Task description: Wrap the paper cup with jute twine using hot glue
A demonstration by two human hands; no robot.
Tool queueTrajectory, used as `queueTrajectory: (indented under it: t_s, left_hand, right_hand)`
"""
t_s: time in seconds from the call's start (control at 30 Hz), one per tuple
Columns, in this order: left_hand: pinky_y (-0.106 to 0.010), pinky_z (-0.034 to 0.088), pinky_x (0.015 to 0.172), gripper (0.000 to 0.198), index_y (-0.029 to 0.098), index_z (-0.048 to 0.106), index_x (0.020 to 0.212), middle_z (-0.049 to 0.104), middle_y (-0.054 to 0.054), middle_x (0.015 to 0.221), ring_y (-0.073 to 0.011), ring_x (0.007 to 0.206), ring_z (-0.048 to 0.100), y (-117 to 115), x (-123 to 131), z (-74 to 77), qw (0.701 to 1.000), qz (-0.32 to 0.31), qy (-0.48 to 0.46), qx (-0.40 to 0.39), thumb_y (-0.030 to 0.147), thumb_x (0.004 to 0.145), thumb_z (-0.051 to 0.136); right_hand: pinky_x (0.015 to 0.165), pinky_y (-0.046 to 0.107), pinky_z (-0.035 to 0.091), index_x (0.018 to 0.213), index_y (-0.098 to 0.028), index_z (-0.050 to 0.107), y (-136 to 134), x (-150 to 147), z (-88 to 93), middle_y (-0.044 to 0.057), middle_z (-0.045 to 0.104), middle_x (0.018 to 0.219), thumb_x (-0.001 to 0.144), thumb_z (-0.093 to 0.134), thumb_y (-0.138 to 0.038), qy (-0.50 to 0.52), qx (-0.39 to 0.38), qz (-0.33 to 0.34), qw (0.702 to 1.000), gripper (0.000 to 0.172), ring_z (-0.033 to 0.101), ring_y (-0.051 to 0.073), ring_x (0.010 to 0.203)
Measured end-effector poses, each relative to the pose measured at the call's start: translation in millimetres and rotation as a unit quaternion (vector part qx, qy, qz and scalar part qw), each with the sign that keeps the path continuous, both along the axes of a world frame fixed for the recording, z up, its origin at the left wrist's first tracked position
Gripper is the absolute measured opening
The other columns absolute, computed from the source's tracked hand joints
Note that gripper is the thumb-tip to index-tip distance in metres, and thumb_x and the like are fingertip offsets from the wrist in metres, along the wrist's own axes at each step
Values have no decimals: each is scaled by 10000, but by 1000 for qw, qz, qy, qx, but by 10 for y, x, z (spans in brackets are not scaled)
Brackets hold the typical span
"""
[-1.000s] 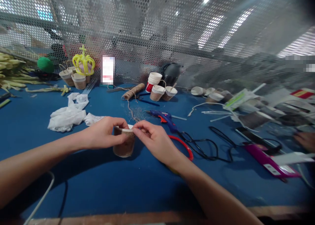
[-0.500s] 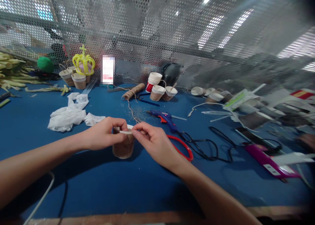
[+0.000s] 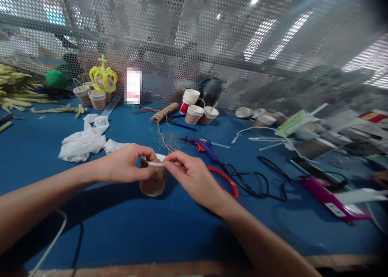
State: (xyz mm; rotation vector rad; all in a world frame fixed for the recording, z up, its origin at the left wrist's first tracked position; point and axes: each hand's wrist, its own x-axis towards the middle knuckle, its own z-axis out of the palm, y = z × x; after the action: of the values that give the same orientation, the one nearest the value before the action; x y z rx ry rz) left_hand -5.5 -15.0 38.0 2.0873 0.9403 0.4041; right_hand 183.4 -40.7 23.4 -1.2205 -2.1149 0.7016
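A small paper cup [image 3: 154, 184] with a white rim and a brown, twine-like wrapping stands on the blue table. My left hand [image 3: 129, 164] grips its left side, fingers inside the rim and thumb against the outer wall. At the right of the rim, my right hand [image 3: 192, 176] pinches the edge with thumb and forefinger; whether a strand is also between them is too small to tell. Red-handled scissors [image 3: 228, 182] lie partly under my right hand. Just behind the cup, loose twine [image 3: 163, 139] leads back to a twine roll [image 3: 165, 112].
Right of the cup lie a blue glue gun [image 3: 202, 145] with its black cord [image 3: 260, 194] and a purple device [image 3: 330, 198]. Crumpled white material [image 3: 81, 145] is at left. Several small cups [image 3: 194, 114] stand near the mesh panel [image 3: 169, 47]. Another person's hand [image 3: 380, 178] shows at far right.
The cup has shifted very slightly right, and my left thumb sits a little differently on its wall. At the far right, the other person's hand has moved lower.
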Motion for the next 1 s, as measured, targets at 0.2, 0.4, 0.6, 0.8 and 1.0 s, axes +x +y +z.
queueTrajectory:
  t_s: [0.2, 0.4, 0.6, 0.8, 1.0]
  left_hand:
    - [-236, 441, 706, 145, 131, 596, 772, 654, -17, 778, -136, 726, 581, 19, -7, 0, 1000, -2, -7, -16, 187, 723, 471]
    - [-252, 434, 712, 135, 124, 573, 742, 637, -27, 770, -148, 734, 571, 32, -14, 1, 999, -11, -22, -28, 211, 733, 470]
    - [-233, 419, 669, 102, 141, 559, 770, 602, 2, 735, -130, 700, 543, -19, 13, 43, 1000, -2, 6, -9, 212, 712, 512]
    - [-205, 408, 604, 131, 126, 538, 717, 570, 8, 661, -107, 628, 518, -44, 79, -18, 999, 21, -37, -28, 243, 743, 486]
    - [-225, 417, 647, 112, 124, 538, 693, 573, -4, 676, -114, 653, 515, -1, 47, -52, 996, 14, -90, -10, 205, 746, 483]
  right_hand:
    - [544, 213, 372, 800, -174, 553, -9, -7, 8, -21, 557, 642, 844, 453, -259, -3, 0, -1, 1000, 138, 480, 100, 580]
    - [556, 219, 382, 809, -175, 550, -17, -15, 19, -15, 568, 658, 845, 452, -269, -2, -8, 1, 1000, 141, 492, 105, 594]
    - [560, 218, 380, 810, -181, 554, -19, -19, 15, -15, 579, 664, 844, 451, -265, -13, -3, 2, 1000, 137, 496, 104, 593]
    - [632, 230, 400, 813, -181, 565, -30, -39, 30, 1, 618, 754, 854, 444, -264, -6, -5, 7, 1000, 152, 548, 120, 693]
    - [553, 224, 405, 948, -185, 537, -21, -21, 10, -26, 539, 641, 845, 456, -288, 29, -6, -19, 999, 166, 504, 104, 576]
